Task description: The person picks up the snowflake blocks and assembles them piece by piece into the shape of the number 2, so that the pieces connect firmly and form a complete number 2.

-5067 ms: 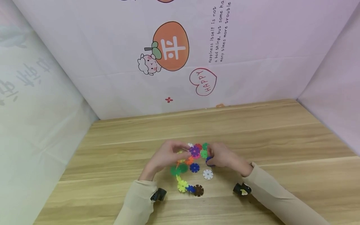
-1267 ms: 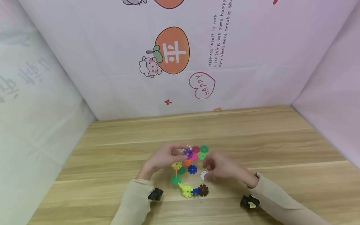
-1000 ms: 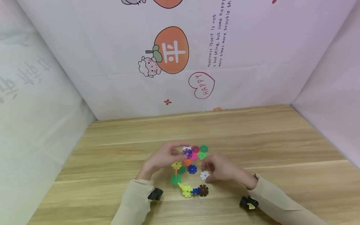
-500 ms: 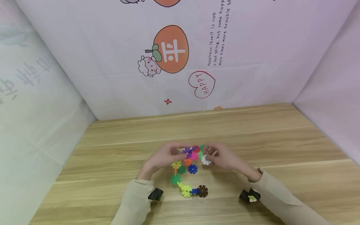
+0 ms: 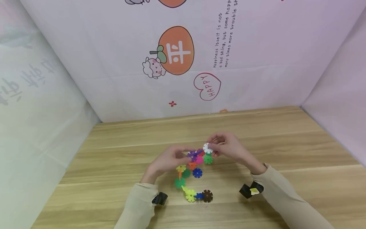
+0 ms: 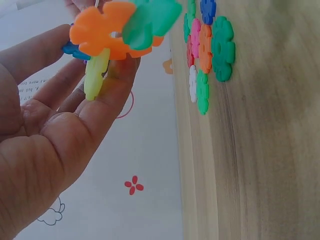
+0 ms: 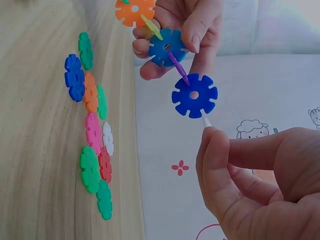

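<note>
My left hand [image 5: 168, 160] gripped the linked chain of toothed plastic discs [image 7: 167, 47] above the desk [image 5: 286, 140], steadying it. My right hand [image 5: 228, 149] pinched a thin white disc [image 5: 207, 148] edge-on at the blue end disc [image 7: 194, 95], apparently aligning slots. Loose flat discs [image 5: 197, 173] lay below.
</note>
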